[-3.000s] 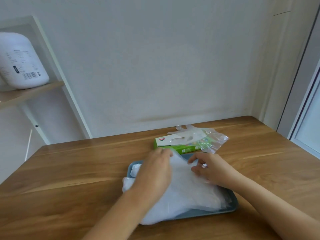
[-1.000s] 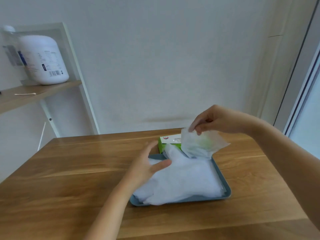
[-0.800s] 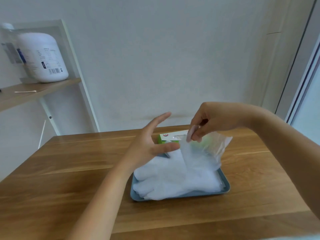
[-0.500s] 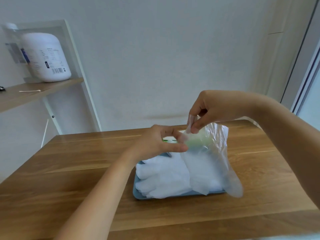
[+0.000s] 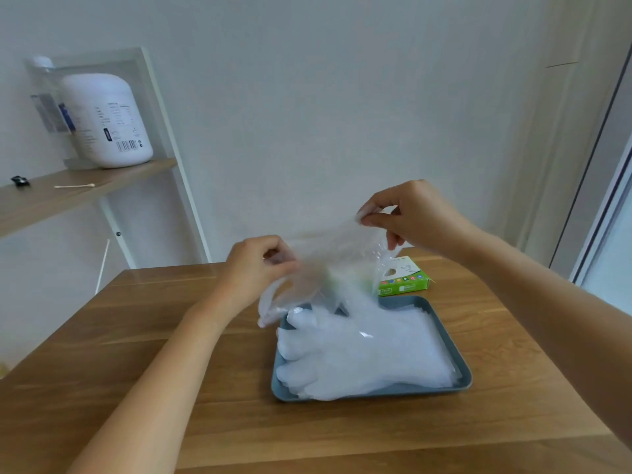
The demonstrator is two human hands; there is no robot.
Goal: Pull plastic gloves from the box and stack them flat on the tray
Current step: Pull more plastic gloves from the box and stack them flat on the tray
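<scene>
While the wooden table [image 5: 342, 432] is filling the near part of the view, a blue-grey tray [image 5: 403, 392] is sitting on it to the right of centre. A stack of cloudy plastic gloves [image 5: 369, 354] is lying flat inside it, the glove fingers pointing left and reaching over the tray's left rim. Above the far end of the tray, both hands are holding one clear glove [image 5: 335, 254] up in the air, spread between them. The left hand [image 5: 253, 271] is pinching its lower left edge with curled fingers and thumb, and the right hand [image 5: 413, 217], higher up, is pinching the upper right edge between thumb and forefinger, the other fingers bent. The glove's lower part is hanging down towards the stack; whether it is touching cannot be told. Just behind the tray, a green and white box [image 5: 405, 277] is resting on the table, partly hidden by the held glove. Further off to the left, a wooden shelf [image 5: 68, 196] is carrying a large white jug [image 5: 106, 121] and a cotton swab [image 5: 74, 186].
</scene>
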